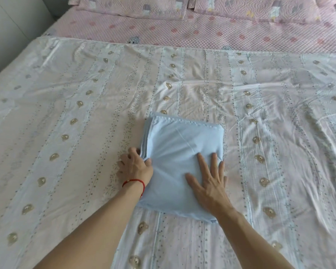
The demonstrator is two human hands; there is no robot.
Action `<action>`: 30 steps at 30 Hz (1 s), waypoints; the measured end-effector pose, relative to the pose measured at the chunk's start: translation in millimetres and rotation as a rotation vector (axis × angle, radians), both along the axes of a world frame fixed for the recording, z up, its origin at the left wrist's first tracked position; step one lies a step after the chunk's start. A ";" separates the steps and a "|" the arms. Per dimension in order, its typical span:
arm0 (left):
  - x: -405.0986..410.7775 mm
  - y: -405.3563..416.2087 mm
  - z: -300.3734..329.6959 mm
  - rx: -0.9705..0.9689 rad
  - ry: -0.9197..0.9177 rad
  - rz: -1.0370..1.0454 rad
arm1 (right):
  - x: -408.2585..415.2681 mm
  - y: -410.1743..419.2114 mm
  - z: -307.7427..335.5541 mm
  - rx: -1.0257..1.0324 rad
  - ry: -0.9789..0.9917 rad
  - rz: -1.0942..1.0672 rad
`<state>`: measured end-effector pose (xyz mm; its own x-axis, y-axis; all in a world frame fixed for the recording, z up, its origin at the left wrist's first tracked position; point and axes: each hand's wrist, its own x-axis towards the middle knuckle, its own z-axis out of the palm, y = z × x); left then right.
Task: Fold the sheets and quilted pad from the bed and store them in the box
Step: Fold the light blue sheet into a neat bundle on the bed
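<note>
Folded light-blue sheet [179, 162] sits mid-bed on the bear-print sheet [66, 123]. Left hand [134, 167] pinches its stacked edge, right hand [209, 181] flat on top. Soft & floppy imo, so scoop under both sides.

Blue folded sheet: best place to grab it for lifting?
Probably the left edge of the blue folded sheet, where the layers stack and the left hand already pinches them; slide the right hand, now flat on top, under the right edge.
</note>
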<state>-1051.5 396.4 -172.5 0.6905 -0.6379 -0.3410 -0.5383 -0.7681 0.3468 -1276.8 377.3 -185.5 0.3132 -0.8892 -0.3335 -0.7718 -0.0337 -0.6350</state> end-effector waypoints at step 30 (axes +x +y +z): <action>-212.2 619.7 257.5 -0.727 0.534 1.311 | 10.2 336.5 292.3 0.887 -0.208 0.743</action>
